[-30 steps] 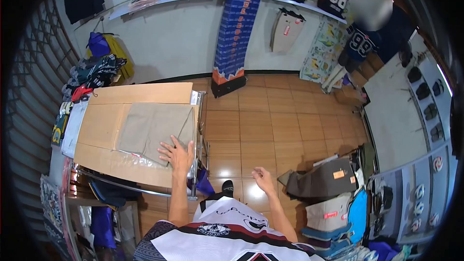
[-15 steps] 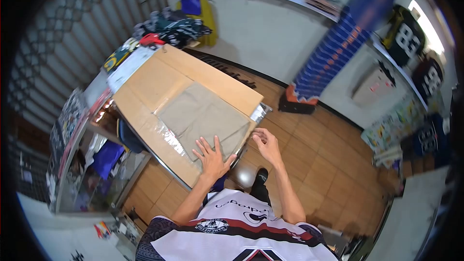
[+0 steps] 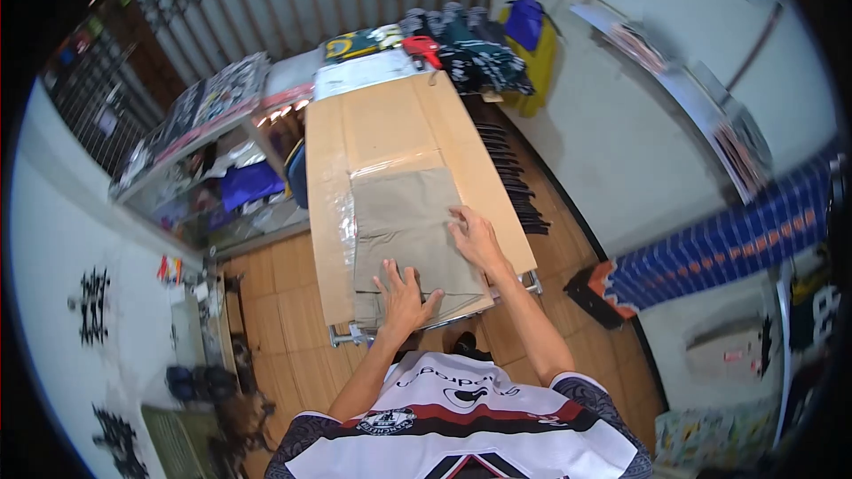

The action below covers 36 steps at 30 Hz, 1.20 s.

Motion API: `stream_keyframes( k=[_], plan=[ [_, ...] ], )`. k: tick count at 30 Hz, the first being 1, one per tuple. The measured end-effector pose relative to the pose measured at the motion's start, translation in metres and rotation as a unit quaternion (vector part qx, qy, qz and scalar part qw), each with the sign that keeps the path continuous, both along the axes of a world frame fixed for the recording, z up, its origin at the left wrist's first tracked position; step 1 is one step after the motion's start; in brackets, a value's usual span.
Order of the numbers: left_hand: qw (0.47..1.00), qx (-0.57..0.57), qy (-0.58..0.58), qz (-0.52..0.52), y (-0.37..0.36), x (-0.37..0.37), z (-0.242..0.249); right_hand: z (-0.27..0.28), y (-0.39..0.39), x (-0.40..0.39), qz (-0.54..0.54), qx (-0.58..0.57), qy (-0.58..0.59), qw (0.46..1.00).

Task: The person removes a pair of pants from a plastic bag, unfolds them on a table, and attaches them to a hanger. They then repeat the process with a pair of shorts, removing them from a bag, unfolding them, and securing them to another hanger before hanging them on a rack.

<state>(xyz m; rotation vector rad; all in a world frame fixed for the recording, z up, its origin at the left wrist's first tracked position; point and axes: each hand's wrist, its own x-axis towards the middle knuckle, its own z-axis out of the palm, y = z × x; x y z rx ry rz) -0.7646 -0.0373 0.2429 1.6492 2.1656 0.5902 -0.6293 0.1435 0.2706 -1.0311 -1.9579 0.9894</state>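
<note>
A folded khaki garment (image 3: 404, 222) lies on the cardboard-topped table (image 3: 390, 124) in front of me. My left hand (image 3: 406, 302) rests on its near part with fingers spread. At the garment's right edge, my right hand (image 3: 477, 239) touches the cloth with bent fingers; thumb and forefinger are apart. Creases run across the cloth, and its near edge hangs close to the table's front rim.
A red tool shaped like a heat gun (image 3: 422, 50) and piled dark clothing (image 3: 479, 58) sit at the table's far end. To the left stands a glass display case (image 3: 213, 200). A tall blue wrapped column (image 3: 719, 248) leans on the right.
My view has turned left, so the table appears more upright. My right hand has moved from beside the table's edge onto the garment's right side. My left hand stays on the cloth.
</note>
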Motion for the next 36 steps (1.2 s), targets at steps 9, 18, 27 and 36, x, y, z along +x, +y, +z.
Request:
stream_keyframes(
  k=[9, 18, 27, 36],
  plan=[
    [0.965, 0.018, -0.049, 0.256, -0.010, 0.052, 0.002, -0.041, 0.082, -0.074, 0.174, 0.213, -0.125, 0.953],
    [0.960, 0.002, -0.007, 0.279, 0.017, 0.021, -0.016, -0.064, 0.086, -0.073, 0.134, 0.231, -0.247, 0.932],
    [0.978, 0.041, 0.059, 0.197, 0.090, -0.089, -0.026, -0.058, 0.050, -0.038, 0.000, 0.212, -0.262, 0.941],
    [0.990, 0.061, 0.064, 0.114, 0.186, -0.165, -0.035, -0.051, -0.023, -0.030, -0.022, 0.193, -0.237, 0.952]
  ],
)
